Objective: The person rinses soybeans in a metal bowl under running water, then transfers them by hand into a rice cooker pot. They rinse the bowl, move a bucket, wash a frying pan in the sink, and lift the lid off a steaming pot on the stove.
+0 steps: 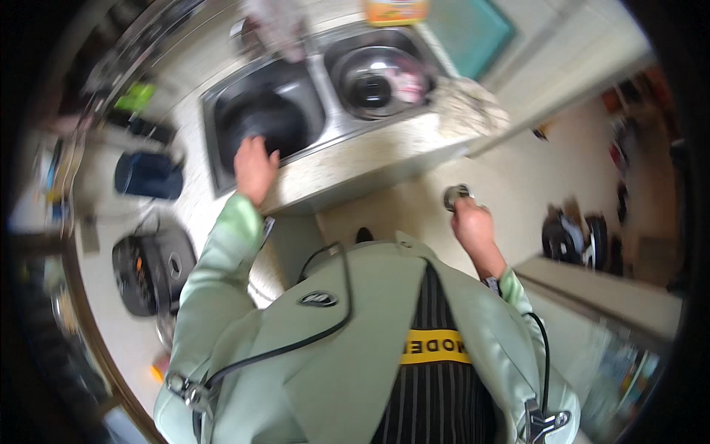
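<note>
My left hand (256, 166) is over the near left edge of the left sink basin, its fingers at the rim of a dark round pan or bowl (266, 119) lying in the basin; motion blur hides whether they grip it. Held out to the right, over the floor, my right hand (474, 222) is closed on a small round metal object (458, 195). In the right basin of the steel double sink (327, 105) sits a metal bowl (346, 89) with a dark round item and something pink and white inside.
A beige cloth (471, 108) drapes over the counter edge right of the sink. Behind stand a teal board (471, 33) and an orange container (395, 12). To the left are a dark blue item (148, 175) and a black appliance (152, 269). A ledge (599, 294) lies at the right.
</note>
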Available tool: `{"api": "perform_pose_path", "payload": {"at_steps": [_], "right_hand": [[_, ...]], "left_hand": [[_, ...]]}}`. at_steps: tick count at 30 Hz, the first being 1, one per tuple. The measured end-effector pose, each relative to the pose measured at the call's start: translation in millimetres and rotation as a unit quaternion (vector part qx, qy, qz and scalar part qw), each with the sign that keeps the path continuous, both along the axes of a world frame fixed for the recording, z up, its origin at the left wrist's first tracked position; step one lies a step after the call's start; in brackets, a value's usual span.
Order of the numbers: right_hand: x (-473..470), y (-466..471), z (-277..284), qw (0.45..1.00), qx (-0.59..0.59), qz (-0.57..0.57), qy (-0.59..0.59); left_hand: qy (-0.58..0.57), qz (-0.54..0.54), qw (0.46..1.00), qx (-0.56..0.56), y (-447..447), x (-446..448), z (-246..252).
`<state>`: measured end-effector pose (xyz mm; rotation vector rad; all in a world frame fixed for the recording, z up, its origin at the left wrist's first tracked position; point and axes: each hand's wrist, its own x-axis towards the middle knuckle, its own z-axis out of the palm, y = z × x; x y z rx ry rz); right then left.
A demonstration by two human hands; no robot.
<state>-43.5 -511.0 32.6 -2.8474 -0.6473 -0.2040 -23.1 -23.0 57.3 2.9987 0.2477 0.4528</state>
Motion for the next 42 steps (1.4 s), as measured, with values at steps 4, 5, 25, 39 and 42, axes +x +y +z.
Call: {"api": "perform_pose_path", "payload": {"at_steps": [4,5,25,39,42], "right_hand": [[-32.7,-51.3,-11.6,0.995,-0.063,-0.070,0.036],[-44.0,-65.6,-12.0,0.994,-0.075,-0.075,0.041],[-500.6,-467.6,-80.2,0.773,0.055,-0.619,0.127],[-664.5,-659.0,-194.5,0.440,0.269,-0.851,-0.097],[-684.3,-702.2,-227.9,0.435,0.280,-0.850,-0.095]], "left_hand": [[-0.003,-0.201,0.970,-0.135,-79.9,11.2,-5.9],[0.062,-0.209,0.965,-0.149,-104.5,10.9,-11.3],[0.674,-0.492,0.511,0.207,-646.0,-105.4,-154.4],[0.570,-0.614,0.103,0.537,-1030.1,-211.7,-307.3],[0.538,-0.610,0.098,0.574,-1036.2,-231.6,-350.4]]}}
